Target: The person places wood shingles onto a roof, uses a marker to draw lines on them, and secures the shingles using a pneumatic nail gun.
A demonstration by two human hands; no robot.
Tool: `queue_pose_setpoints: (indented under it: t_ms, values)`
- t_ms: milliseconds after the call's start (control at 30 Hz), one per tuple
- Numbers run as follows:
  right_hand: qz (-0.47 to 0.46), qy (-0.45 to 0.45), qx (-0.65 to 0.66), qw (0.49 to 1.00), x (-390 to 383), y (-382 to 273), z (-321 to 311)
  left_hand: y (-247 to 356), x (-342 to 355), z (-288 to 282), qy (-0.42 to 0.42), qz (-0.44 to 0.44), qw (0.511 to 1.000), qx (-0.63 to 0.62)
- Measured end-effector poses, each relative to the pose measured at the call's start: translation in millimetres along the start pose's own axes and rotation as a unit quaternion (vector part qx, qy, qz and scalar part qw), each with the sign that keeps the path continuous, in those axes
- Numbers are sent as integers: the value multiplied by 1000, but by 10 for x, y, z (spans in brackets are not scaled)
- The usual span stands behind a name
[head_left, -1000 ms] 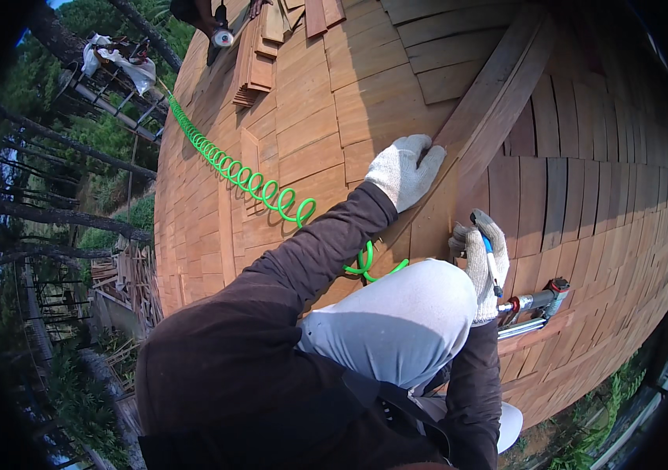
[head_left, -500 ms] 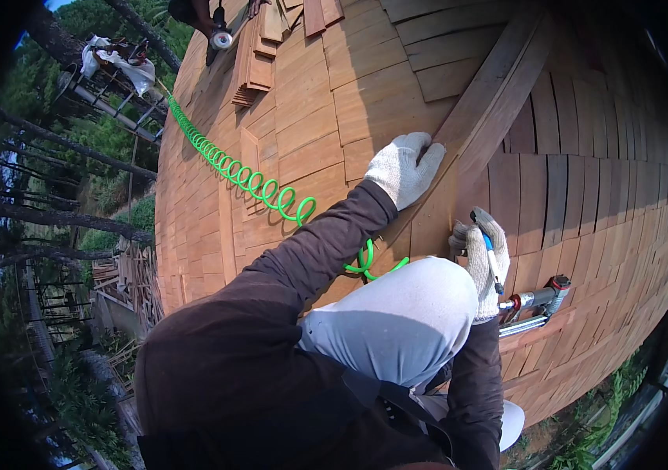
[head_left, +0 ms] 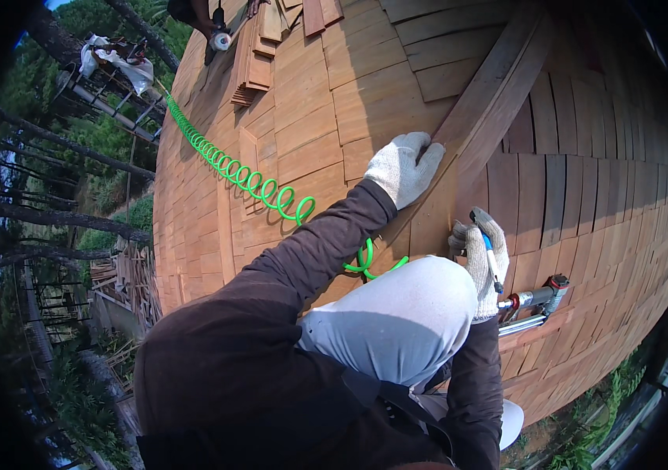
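My left hand (head_left: 404,168), in a white knit glove, is closed at the edge of a long wooden board (head_left: 498,86) that runs diagonally up the shingled roof. Its thumb and fingertips meet on the board's edge. My right hand (head_left: 484,262), gloved too, is curled beside my bent knee with a slim blue-and-white pen (head_left: 492,262) between its fingers. A narrow wooden strip (head_left: 433,186) lies along the board's lower part, between my hands. Just right of my right wrist, a nail gun (head_left: 536,300) rests on the shingles.
A green coiled air hose (head_left: 228,168) stretches from far left to beside my knee. Stacked wooden shingles (head_left: 257,69) lie farther up. Near them another person's hand (head_left: 207,28) holds an angle grinder (head_left: 222,41). Scaffolding (head_left: 115,103) and trees stand past the roof's left edge.
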State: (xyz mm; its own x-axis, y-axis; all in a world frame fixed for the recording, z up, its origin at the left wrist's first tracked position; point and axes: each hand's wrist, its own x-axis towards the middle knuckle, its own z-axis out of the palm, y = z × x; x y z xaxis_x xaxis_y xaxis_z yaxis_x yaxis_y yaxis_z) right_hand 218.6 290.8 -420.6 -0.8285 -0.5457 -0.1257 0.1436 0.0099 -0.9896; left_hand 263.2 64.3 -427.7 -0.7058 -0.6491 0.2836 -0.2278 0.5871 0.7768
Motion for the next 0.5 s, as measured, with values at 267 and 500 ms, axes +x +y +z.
queue_pose_setpoints:
  t_ms: [267,500]
  values:
    - [3,2,-2,1000,8,21,1,-7,-2,-3,-5,-1,1000,-3]
    - [15,33,30,999,-8,-35,66,29,2,-57,-33,-32,999,-5]
